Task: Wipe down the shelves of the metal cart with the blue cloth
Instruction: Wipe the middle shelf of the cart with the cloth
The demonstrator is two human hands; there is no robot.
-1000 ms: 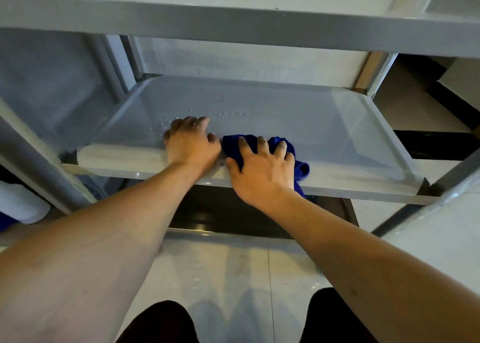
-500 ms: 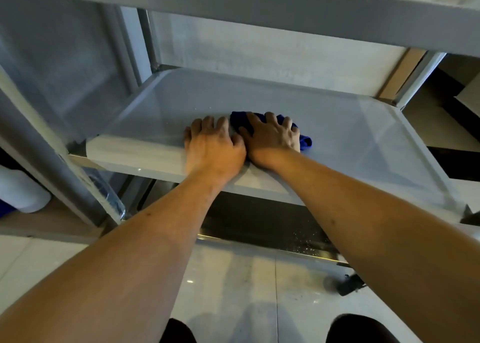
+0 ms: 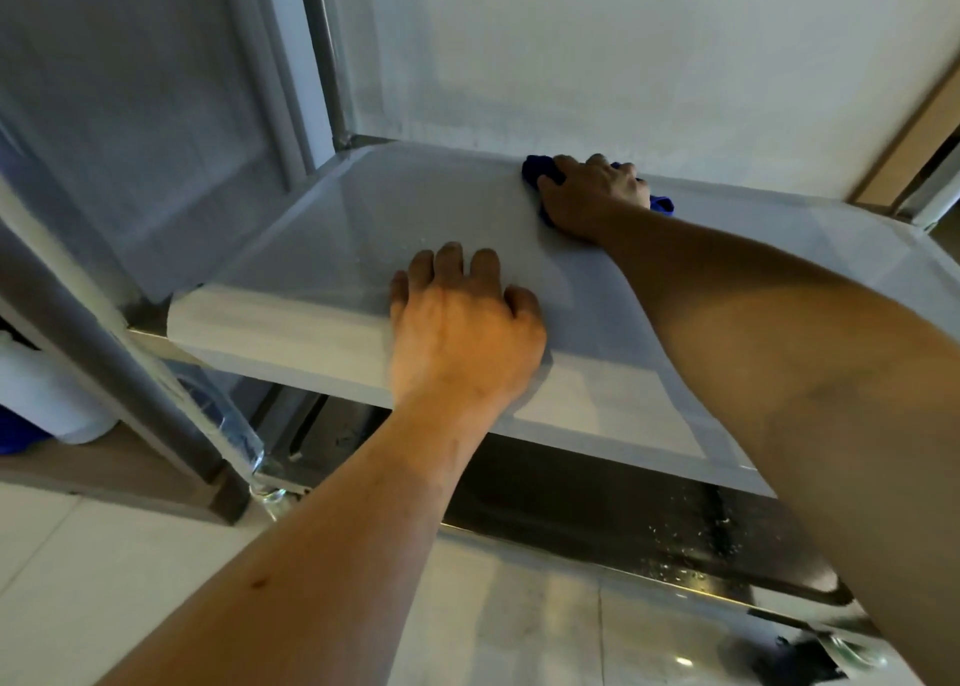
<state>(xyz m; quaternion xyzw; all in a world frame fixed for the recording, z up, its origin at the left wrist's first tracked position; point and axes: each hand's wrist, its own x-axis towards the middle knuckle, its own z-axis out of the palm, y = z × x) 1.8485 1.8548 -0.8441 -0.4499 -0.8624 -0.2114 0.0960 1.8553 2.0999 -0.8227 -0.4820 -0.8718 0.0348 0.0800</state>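
The metal cart's middle shelf (image 3: 332, 228) fills the centre of the view, grey and smooth. My right hand (image 3: 592, 197) reaches to the shelf's back edge and presses the blue cloth (image 3: 537, 168) flat against the surface; only the cloth's edges show around the fingers. My left hand (image 3: 462, 322) rests palm down on the shelf's front lip, fingers curled, holding nothing. A darker bottom shelf (image 3: 649, 524) with water droplets lies below.
A white wall stands right behind the cart. The cart's upright post (image 3: 322, 51) rises at the back left, another post (image 3: 119, 368) at the front left. A white container (image 3: 47, 399) sits at far left. Pale floor tiles (image 3: 519, 623) lie underneath.
My right hand slid the blue cloth from the shelf's front, beside my left hand, to the back edge. My left hand stayed on the front lip. The view moved closer and lower.
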